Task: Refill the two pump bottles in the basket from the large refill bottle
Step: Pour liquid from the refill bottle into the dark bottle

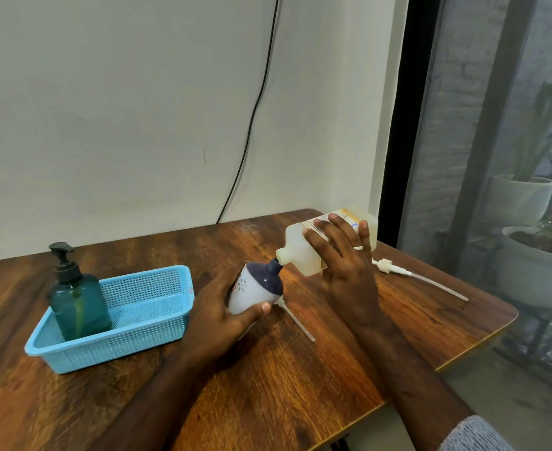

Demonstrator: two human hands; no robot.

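Note:
My right hand (343,255) grips the large pale refill bottle (300,249), tipped on its side with its open mouth down-left. That mouth touches the dark neck of a small white pump bottle with a navy top (261,284), which my left hand (222,310) holds tilted just right of the basket. Its pump is off. A teal pump bottle (77,304) with a black pump stands upright in the left end of the blue basket (157,320).
Two white pump heads with long tubes lie on the wooden table (268,385): one (296,317) under the small bottle, one (408,275) behind my right hand. The table edge runs close on the right. A black cable hangs down the wall.

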